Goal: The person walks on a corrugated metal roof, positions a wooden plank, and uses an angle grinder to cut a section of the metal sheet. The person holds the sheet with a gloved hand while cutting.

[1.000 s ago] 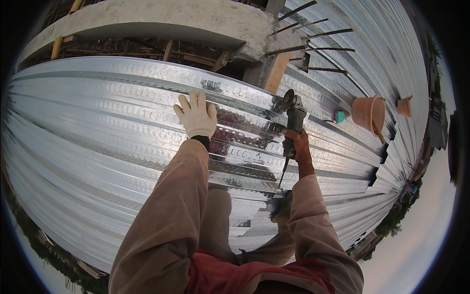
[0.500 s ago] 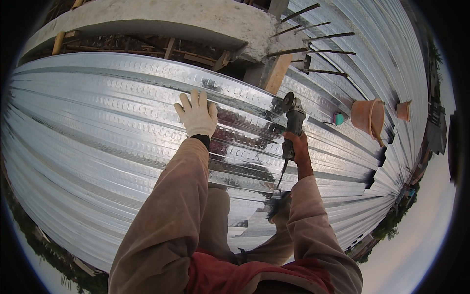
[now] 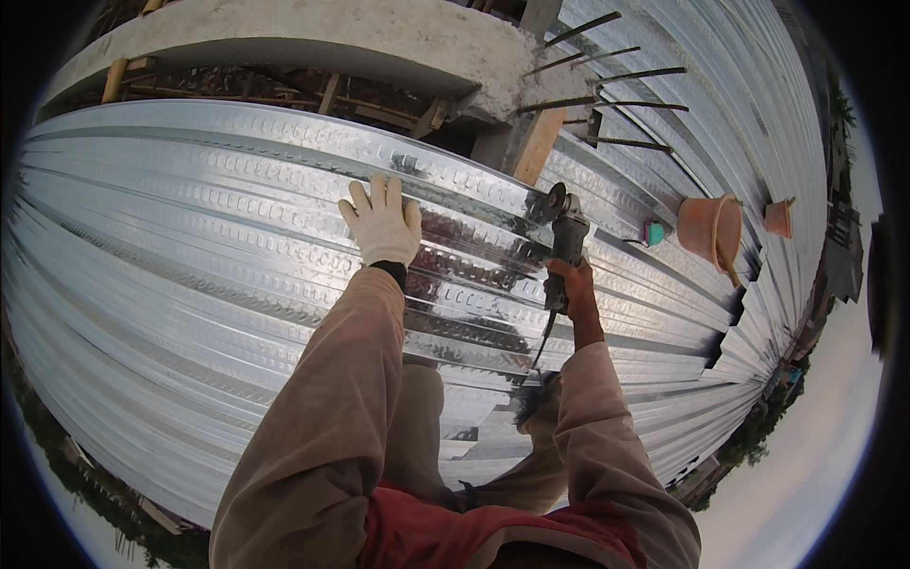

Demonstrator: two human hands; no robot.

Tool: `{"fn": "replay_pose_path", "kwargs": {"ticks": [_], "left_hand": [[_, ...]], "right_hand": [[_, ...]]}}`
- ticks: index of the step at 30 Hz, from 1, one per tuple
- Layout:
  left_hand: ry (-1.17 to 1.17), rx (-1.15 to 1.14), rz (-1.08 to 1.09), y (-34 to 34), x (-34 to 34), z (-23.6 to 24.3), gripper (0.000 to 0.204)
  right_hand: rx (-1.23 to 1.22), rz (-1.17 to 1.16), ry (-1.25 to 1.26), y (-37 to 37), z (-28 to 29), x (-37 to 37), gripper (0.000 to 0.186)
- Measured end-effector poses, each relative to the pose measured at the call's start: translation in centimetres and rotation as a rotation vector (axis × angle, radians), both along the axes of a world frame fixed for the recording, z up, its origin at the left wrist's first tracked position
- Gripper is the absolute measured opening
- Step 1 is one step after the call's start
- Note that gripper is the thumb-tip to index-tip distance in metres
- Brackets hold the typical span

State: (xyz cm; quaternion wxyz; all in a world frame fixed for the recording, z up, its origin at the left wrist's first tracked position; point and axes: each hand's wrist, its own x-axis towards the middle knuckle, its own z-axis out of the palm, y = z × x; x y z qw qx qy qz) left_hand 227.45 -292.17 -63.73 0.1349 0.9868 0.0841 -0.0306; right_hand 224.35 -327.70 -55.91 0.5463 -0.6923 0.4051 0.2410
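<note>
My left hand (image 3: 384, 223), in a pale work glove with a dark cuff, lies with fingers spread on the ribbed metal decking (image 3: 237, 209). My bare right hand (image 3: 574, 284) is wrapped round the body of a dark angle grinder (image 3: 569, 237). The grinder's disc (image 3: 557, 199) is at the far end, close to the sheet's edge; whether it touches the metal I cannot tell. A cord (image 3: 545, 337) runs from the tool's rear toward my knee. Dark marks and reflections show on the decking between my hands.
A concrete beam (image 3: 379, 28) crosses the far side, with rebar rods (image 3: 645, 72) jutting from its right end beside a timber board (image 3: 540, 144). To the right stand an orange bucket (image 3: 709, 228), a smaller bucket (image 3: 778, 219) and a small teal object (image 3: 653, 232). A gap opens under the beam.
The grinder in my right hand has shifted very slightly left and nearer to me. My left hand stays in the same place.
</note>
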Motion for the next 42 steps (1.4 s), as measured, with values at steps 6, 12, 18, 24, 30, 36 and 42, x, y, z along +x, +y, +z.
{"fn": "replay_pose_path", "kwargs": {"ticks": [6, 12, 18, 24, 30, 36, 42], "left_hand": [[-0.012, 0.013, 0.001, 0.12, -0.19, -0.26, 0.055], [0.010, 0.011, 0.002, 0.00, -0.20, -0.27, 0.057], [0.011, 0.008, 0.007, 0.09, -0.21, -0.24, 0.058], [0.009, -0.010, 0.009, 0.02, -0.11, -0.09, 0.059], [-0.019, -0.003, 0.016, 0.15, -0.18, -0.27, 0.054], [-0.024, -0.017, 0.019, 0.17, -0.25, -0.23, 0.053], [-0.026, -0.007, 0.017, 0.23, -0.27, -0.22, 0.051]], "right_hand": [[-0.001, 0.001, -0.003, 0.03, -0.15, 0.21, 0.038], [-0.040, 0.039, 0.009, -0.25, -0.27, 0.43, 0.038], [-0.018, 0.037, -0.012, -0.06, 0.09, 0.41, 0.038], [-0.017, 0.021, -0.011, -0.58, -0.50, 0.45, 0.038], [0.012, 0.013, 0.012, -0.71, -0.43, 0.50, 0.040], [-0.045, 0.044, 0.014, -0.43, -0.35, 0.54, 0.038], [-0.053, 0.063, 0.024, -0.59, -0.38, 0.81, 0.039]]}}
